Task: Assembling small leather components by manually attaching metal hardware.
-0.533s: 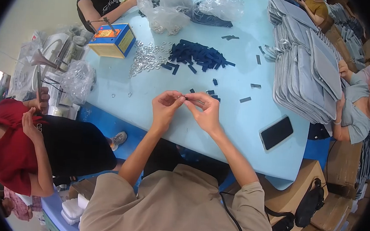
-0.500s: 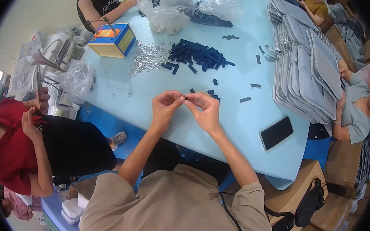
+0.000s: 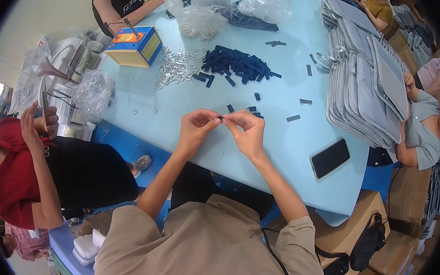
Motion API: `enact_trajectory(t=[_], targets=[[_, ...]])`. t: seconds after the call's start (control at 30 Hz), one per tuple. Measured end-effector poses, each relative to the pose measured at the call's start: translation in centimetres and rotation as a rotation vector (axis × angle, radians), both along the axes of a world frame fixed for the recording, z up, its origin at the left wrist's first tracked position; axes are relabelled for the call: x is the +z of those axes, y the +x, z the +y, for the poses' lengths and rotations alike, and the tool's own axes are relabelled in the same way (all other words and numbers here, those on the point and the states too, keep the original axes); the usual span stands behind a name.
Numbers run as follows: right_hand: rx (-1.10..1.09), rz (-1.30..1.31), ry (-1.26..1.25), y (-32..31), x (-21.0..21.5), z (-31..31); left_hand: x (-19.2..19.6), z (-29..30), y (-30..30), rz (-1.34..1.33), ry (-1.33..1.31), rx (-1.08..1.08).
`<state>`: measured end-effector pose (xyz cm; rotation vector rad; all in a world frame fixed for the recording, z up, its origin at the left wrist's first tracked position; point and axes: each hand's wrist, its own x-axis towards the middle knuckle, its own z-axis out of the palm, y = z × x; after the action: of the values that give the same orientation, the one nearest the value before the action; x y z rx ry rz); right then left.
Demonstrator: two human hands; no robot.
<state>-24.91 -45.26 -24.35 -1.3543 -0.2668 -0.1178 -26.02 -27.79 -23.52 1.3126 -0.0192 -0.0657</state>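
Observation:
Over the near part of the light blue table (image 3: 280,158), my left hand (image 3: 196,129) and my right hand (image 3: 247,134) meet fingertip to fingertip. Both pinch one short dark fabric strip (image 3: 220,118); most of it is hidden by the fingers, and I cannot tell whether a ring is on it. Just beyond my right hand lie a few small dark folded pieces (image 3: 253,112). Farther out is a heap of dark blue fabric strips (image 3: 241,65). Loose silvery rings (image 3: 176,69) are spread to the left of that heap.
A blue and yellow box (image 3: 143,47) stands at the far left, near clear plastic bags (image 3: 206,22). On the right are a black phone (image 3: 330,158) and a tall stack of grey padded cases (image 3: 360,91). Other people are around the table; one in red (image 3: 15,183) is at left.
My hands stay almost in place, still pinching, with slightly more of the dark strip showing between them. At left, the person in red has raised one hand.

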Motion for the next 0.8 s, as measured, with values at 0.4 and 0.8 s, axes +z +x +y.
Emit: enact_trajectory(t=[0.4,0.8], targets=[[-0.109,-0.064,0.041,-0.7,0.6,0.1,0.8,-0.9,-0.2,-0.292,0.179,0.086],[-0.057,0.019,-0.028,-0.3,1.4,0.0,2.5,0.6,1.5,-0.465,0.363,0.122]])
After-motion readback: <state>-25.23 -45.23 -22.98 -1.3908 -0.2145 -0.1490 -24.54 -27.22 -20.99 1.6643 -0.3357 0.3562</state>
